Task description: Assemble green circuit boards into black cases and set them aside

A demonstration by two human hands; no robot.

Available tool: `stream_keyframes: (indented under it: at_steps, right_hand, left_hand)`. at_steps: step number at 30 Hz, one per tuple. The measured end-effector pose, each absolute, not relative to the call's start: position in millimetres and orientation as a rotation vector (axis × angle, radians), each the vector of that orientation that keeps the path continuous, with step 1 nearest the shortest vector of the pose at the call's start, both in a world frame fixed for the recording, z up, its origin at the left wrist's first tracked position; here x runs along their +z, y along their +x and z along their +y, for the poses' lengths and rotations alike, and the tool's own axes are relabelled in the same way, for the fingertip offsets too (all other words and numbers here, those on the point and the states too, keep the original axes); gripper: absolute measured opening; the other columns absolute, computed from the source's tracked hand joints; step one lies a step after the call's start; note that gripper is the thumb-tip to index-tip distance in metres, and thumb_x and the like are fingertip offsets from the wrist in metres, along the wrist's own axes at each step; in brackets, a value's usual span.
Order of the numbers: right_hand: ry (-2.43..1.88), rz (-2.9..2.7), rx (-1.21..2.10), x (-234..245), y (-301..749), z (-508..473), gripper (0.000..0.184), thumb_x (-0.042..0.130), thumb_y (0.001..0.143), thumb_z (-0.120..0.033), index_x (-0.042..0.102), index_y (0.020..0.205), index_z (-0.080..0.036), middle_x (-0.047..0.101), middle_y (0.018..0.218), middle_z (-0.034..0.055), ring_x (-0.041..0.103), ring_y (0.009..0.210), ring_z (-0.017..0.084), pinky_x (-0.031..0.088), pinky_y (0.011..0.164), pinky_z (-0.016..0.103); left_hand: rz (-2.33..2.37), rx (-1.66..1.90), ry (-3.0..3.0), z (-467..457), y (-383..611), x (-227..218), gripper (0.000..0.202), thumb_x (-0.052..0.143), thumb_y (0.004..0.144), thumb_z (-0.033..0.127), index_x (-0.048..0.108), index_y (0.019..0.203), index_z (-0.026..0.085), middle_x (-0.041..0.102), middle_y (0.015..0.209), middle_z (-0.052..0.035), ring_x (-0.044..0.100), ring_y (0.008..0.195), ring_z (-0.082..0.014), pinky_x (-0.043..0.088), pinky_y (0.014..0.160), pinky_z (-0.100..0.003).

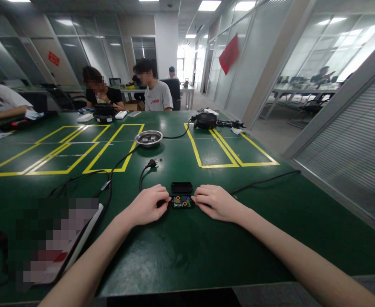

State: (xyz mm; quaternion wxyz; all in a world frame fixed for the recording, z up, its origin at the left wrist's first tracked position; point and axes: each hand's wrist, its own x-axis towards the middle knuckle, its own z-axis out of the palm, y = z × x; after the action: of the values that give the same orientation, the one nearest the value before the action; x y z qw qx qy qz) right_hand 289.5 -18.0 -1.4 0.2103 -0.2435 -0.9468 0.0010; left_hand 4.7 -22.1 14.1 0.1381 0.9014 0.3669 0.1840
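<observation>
An opened black power adapter [181, 202] lies on the green table in front of me, its circuit board with copper coils facing up. My left hand [149, 204] is closed, thumb and fingertips at the adapter's left end. At the right end, the fingers of my right hand [216, 202] are closed in the same way. Just beyond the board sits the black case cover [181, 187], hollow side showing. A cord with a black plug [152, 163] runs behind my left hand, and another black cord [264, 181] runs out behind my right hand.
A metal bowl [149, 139] with metal parts stands farther back. On the left lies a pixelated tablet-like device [69, 243] among cables. Yellow tape [219, 166] marks the green table [174, 264]. Black gear [205, 120] lies at the far edge, where several people sit.
</observation>
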Motion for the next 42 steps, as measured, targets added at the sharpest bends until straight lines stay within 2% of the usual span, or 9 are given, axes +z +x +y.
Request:
stream_keyframes:
  at_steps: [4, 6, 9, 13, 17, 21, 27, 37, 42]
  right_hand:
    - [-0.744, -2.386, 0.231, -10, 286, -12, 0.014, 0.058, 0.095, -0.017, 0.071, 0.089, -0.019, 0.067, 0.089, 0.0064, 0.063, 0.082, 0.019, 0.050, 0.074, 0.031]
    - [-0.889, -2.254, 0.235, -16, 282, -7, 0.014, 0.060, 0.095, -0.021, 0.073, 0.100, -0.019, 0.067, 0.095, 0.0077, 0.064, 0.089, 0.021, 0.051, 0.080, 0.035]
    - [-1.139, -2.212, 0.154, -24, 276, 0, 0.030, 0.064, 0.095, -0.028, 0.071, 0.123, -0.020, 0.066, 0.106, 0.0111, 0.061, 0.098, 0.027, 0.051, 0.085, 0.043]
    - [-1.203, -2.212, 0.286, -26, 272, 1, 0.021, 0.068, 0.093, -0.027, 0.073, 0.113, -0.020, 0.068, 0.105, 0.0100, 0.060, 0.101, 0.027, 0.050, 0.089, 0.045]
    - [-1.139, -2.059, 0.614, -21, 270, -2, 0.017, 0.068, 0.088, -0.019, 0.069, 0.106, -0.020, 0.070, 0.095, 0.0047, 0.064, 0.088, 0.020, 0.053, 0.080, 0.036]
    - [-1.082, -1.865, 0.872, -21, 268, -2, 0.021, 0.065, 0.089, -0.022, 0.070, 0.110, -0.020, 0.072, 0.094, 0.0036, 0.066, 0.078, 0.016, 0.056, 0.072, 0.031]
    - [-0.995, -1.783, 0.961, -25, 266, -3, 0.025, 0.066, 0.088, -0.031, 0.076, 0.109, -0.020, 0.071, 0.102, 0.0067, 0.070, 0.080, 0.018, 0.060, 0.073, 0.033]
    - [-1.021, -1.692, 1.171, -22, 268, -6, 0.034, 0.068, 0.090, -0.044, 0.077, 0.110, -0.019, 0.079, 0.092, 0.0061, 0.076, 0.083, 0.021, 0.064, 0.079, 0.036]
    - [-1.004, -1.742, 1.146, -18, 270, -8, 0.032, 0.069, 0.089, -0.043, 0.076, 0.107, -0.018, 0.079, 0.096, 0.0074, 0.075, 0.086, 0.022, 0.063, 0.082, 0.037]
  left_hand:
    - [1.089, 0.587, 2.566, -23, 7, 12, 0.012, 0.060, 0.084, 0.012, 0.063, 0.076, 0.019, 0.064, 0.078, -0.0018, 0.061, 0.078, -0.0179, 0.047, 0.069, -0.027]
    - [1.154, 0.674, 2.519, -22, 10, 9, 0.014, 0.059, 0.087, 0.014, 0.065, 0.075, 0.019, 0.063, 0.075, -0.0014, 0.061, 0.074, -0.0171, 0.047, 0.067, -0.027]
    - [1.304, 0.792, 2.497, -19, 15, 3, 0.015, 0.059, 0.093, 0.020, 0.073, 0.096, 0.018, 0.070, 0.088, -0.0049, 0.065, 0.085, -0.0212, 0.051, 0.078, -0.032]
    - [1.422, 0.765, 2.504, -14, 19, -2, 0.030, 0.062, 0.094, 0.026, 0.072, 0.120, 0.015, 0.073, 0.109, -0.0109, 0.066, 0.102, -0.0281, 0.053, 0.091, -0.043]
    - [1.468, 0.788, 2.361, -14, 19, -3, 0.027, 0.065, 0.092, 0.022, 0.074, 0.117, 0.019, 0.078, 0.097, -0.0059, 0.070, 0.091, -0.0247, 0.053, 0.084, -0.038]
    - [1.408, 0.869, 2.133, -16, 18, 0, 0.023, 0.065, 0.089, 0.021, 0.075, 0.109, 0.020, 0.080, 0.084, 0.0003, 0.070, 0.073, -0.0191, 0.053, 0.075, -0.031]
    - [1.316, 0.925, 2.051, -15, 17, 1, 0.027, 0.066, 0.086, 0.027, 0.077, 0.110, 0.018, 0.080, 0.081, -0.0006, 0.072, 0.073, -0.0186, 0.054, 0.070, -0.027]
    - [1.264, 0.980, 2.068, -17, 18, 3, 0.020, 0.064, 0.086, 0.027, 0.077, 0.097, 0.018, 0.078, 0.079, -0.0012, 0.070, 0.072, -0.0177, 0.050, 0.065, -0.025]
    - [1.223, 0.966, 2.078, -17, 17, 4, 0.019, 0.062, 0.085, 0.026, 0.075, 0.095, 0.018, 0.076, 0.079, -0.0012, 0.068, 0.073, -0.0169, 0.049, 0.066, -0.026]
